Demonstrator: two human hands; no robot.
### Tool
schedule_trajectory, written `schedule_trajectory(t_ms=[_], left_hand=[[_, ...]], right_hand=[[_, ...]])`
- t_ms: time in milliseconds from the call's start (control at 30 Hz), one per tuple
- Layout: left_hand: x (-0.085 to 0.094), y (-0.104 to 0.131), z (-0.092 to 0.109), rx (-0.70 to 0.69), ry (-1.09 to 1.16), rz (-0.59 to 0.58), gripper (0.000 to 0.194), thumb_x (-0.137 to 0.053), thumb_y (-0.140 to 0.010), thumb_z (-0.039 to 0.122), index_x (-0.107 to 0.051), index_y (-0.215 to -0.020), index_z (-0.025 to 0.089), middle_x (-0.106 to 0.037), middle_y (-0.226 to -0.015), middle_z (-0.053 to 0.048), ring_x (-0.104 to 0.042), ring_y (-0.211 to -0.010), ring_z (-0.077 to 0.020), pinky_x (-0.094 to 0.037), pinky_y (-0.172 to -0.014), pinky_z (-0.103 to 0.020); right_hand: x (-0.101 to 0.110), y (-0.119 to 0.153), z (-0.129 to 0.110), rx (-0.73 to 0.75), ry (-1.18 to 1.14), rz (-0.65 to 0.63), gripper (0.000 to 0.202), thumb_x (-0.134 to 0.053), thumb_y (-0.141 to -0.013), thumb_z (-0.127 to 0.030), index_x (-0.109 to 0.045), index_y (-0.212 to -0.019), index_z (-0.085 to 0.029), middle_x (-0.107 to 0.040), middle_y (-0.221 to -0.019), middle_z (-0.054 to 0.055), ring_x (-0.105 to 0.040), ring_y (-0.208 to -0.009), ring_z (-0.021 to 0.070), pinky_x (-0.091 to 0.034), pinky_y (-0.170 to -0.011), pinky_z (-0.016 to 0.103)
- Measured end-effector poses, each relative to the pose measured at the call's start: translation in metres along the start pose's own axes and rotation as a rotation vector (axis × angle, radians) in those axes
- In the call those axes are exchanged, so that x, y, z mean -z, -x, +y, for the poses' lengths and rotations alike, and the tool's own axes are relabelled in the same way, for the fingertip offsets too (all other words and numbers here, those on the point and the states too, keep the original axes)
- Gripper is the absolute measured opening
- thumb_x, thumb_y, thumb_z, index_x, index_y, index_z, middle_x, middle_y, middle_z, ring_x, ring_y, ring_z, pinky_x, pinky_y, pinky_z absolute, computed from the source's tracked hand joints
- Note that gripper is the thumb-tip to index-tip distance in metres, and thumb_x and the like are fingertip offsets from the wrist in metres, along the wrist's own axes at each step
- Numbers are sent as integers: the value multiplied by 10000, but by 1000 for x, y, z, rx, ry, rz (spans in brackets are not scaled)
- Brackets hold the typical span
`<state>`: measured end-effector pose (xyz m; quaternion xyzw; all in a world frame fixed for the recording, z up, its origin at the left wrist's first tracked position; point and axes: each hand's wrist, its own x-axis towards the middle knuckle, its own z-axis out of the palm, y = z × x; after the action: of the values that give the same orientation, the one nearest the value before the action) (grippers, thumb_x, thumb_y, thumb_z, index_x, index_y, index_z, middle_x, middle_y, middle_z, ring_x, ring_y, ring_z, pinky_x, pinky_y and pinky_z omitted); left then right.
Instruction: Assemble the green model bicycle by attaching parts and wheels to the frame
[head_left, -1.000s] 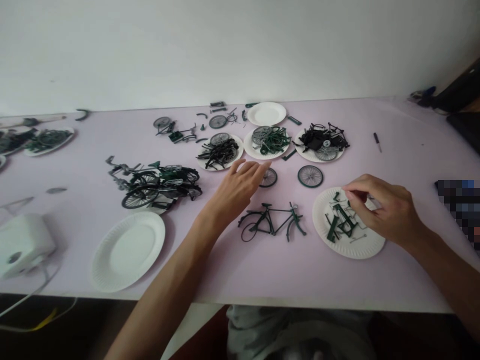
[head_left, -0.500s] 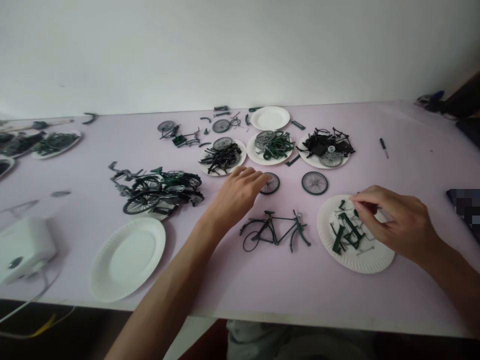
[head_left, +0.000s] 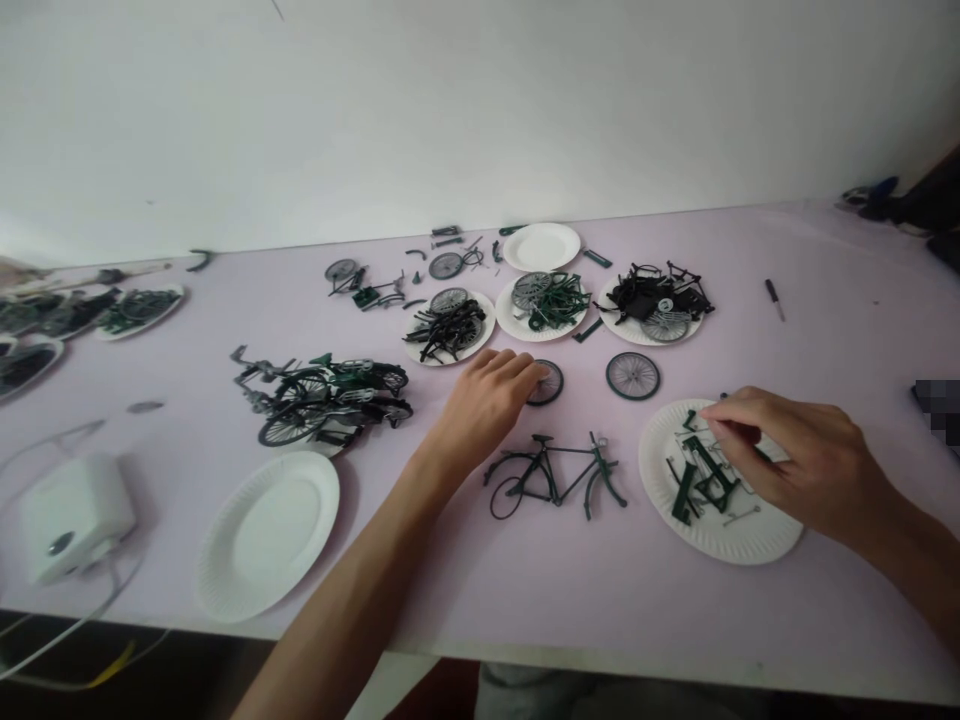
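A: Held?
B: Unclear, both in left hand (head_left: 487, 400), half-curled at wheel (head_left: 553, 384) beyond frame (head_left: 577, 478), and in right hand (head_left: 802, 450), pinched over plate (head_left: 654, 480) right of frame.
A: Risk?
B: Possibly scattered parts (head_left: 684, 490), from a fingertip snag.

The table (head_left: 450, 590) is pale pinkish-lilac, the paper plate (head_left: 268, 535) plain white, the bicycle frame (head_left: 555, 475) dark green, the loose wheel (head_left: 634, 376) dark-rimmed with grey spokes, and the charger (head_left: 81, 517) white with a black spot.
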<state>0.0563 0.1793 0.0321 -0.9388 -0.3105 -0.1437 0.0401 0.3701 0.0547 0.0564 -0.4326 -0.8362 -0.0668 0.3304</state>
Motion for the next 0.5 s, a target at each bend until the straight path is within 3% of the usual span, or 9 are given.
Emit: schedule_trajectory(t_ms=[267, 500], left_hand=[[-9, -1, 2, 77, 67, 49, 184, -470, -1057, 155, -644, -1112, 179, -745, -1029, -67, -675, -912, -217, -453, -886, -377], [-6, -1, 1, 77, 76, 47, 154, -525, -1025, 141, -644, -1114, 183, -749, -988, -55, -696, -878, -213, -478, -843, -358]], right_hand=[[5, -1, -2, -4, -1, 21, 196, -643, -926, -29, -627, -1022, -199, -723, -828, 0, -653, -608, 117, -530, -591, 257], [3, 2, 1, 4, -10, 0, 207, -652, -923, -41, -626, -1063, -190, -699, -811, -11, -634, -603, 110, -514, -588, 243]])
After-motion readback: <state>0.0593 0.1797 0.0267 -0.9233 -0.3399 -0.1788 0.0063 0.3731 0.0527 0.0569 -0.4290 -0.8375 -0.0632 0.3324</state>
